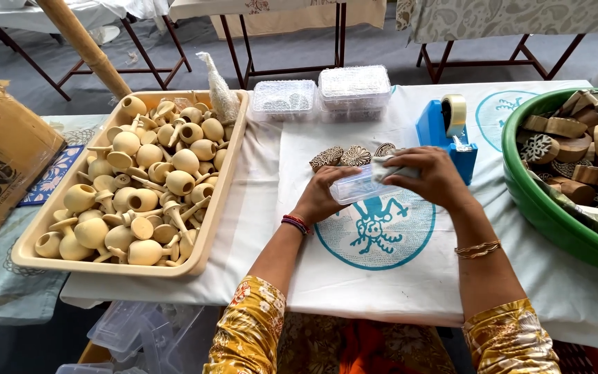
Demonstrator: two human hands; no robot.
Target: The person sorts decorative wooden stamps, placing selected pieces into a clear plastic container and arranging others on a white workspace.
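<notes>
Both hands hold a small clear plastic box over the white printed cloth. My left hand grips its left end. My right hand presses on its top right side. Just beyond the box lie three carved wooden printing blocks in a row. A blue tape dispenser with a roll of tape stands to the right of them.
A beige tray full of wooden knobs and handles sits at the left. A green tub of carved wooden blocks is at the right. Two clear lidded boxes stand at the back. A cardboard box is far left.
</notes>
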